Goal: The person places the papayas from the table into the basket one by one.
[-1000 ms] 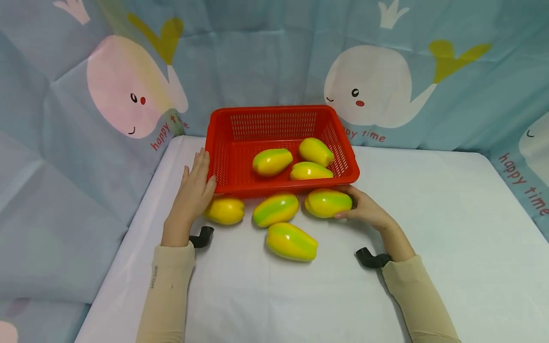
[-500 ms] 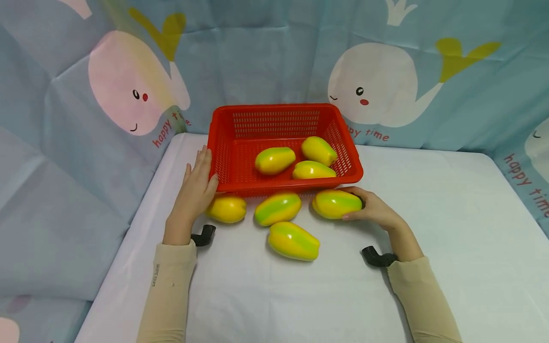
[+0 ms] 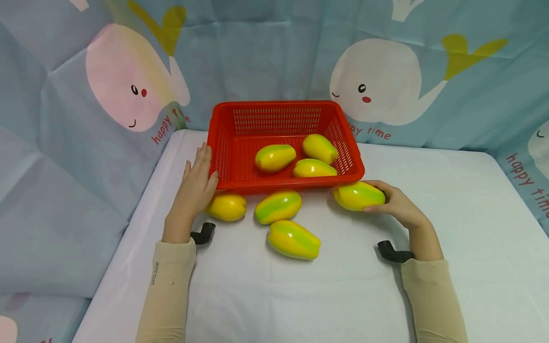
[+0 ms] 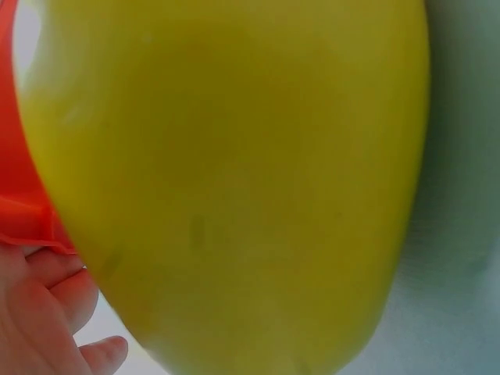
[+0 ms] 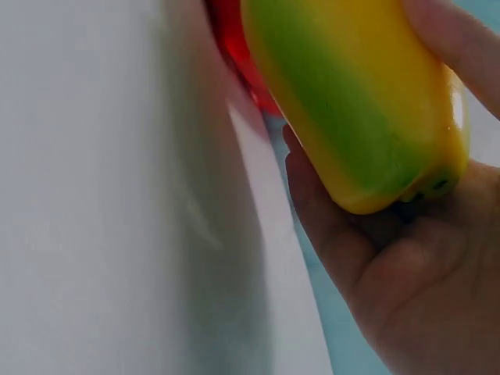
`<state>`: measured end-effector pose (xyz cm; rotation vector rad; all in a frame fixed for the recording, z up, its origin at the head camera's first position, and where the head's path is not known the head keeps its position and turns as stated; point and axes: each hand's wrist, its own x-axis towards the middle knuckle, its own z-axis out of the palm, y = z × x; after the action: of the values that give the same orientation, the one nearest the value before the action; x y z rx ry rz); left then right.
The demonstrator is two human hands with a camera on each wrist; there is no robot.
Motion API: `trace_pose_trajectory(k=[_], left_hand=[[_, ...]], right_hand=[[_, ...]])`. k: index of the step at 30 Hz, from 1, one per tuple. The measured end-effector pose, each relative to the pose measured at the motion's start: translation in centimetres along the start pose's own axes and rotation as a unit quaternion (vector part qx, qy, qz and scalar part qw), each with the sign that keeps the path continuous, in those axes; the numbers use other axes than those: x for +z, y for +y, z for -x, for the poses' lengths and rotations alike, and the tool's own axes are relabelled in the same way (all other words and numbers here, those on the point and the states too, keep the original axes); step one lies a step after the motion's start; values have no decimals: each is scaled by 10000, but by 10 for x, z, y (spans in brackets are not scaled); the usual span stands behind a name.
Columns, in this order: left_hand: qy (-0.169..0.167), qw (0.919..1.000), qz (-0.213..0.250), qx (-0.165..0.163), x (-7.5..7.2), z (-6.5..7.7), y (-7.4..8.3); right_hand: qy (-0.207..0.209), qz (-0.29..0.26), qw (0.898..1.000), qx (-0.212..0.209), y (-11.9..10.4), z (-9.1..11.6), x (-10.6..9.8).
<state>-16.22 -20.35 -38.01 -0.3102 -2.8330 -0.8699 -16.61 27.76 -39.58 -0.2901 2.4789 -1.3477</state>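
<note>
My right hand [image 3: 396, 206] grips a yellow-green papaya [image 3: 358, 196] by its right end, just outside the front right corner of a red plastic basket [image 3: 274, 185]. In the right wrist view the thumb and fingers wrap the papaya [image 5: 351, 101] from both sides, and a shadow lies on the cloth beside it. My left hand [image 3: 195, 188] rests with straight fingers against the basket's left side. Another papaya [image 3: 227, 206] lies beside that hand's thumb and fills most of the left wrist view. Inside the basket are three papayas, one of them toward the middle [image 3: 275, 158].
Two more papayas lie in front of the basket, one close to its front wall [image 3: 279, 207] and one nearer me [image 3: 294, 239]. A white cloth [image 3: 266, 295] covers the table. Behind the basket hangs a blue curtain [image 3: 266, 57] with whale prints.
My right hand has moved the papaya to the right along the basket's front, toward its right corner. The left hand stays at the basket's left side.
</note>
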Motion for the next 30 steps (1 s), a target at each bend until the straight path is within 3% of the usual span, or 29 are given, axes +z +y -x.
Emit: trace_pose_trajectory(k=[4,11,17,30], left_hand=[[-2,10000,-7,3,0,0,-1],[30,10000,14,-5,-1,0,-2],[37,10000,5,8,-1,-1,-2],[32,10000,26,28,1,-1,-1]], right_hand=[[233,-83,9997,24,3,6,-10],[654,-329,9967,-355,10,14,-24],[1089,-445,9928,-240,8,19,-31],[2005,-1559,9664,-401,-15,26,-28]])
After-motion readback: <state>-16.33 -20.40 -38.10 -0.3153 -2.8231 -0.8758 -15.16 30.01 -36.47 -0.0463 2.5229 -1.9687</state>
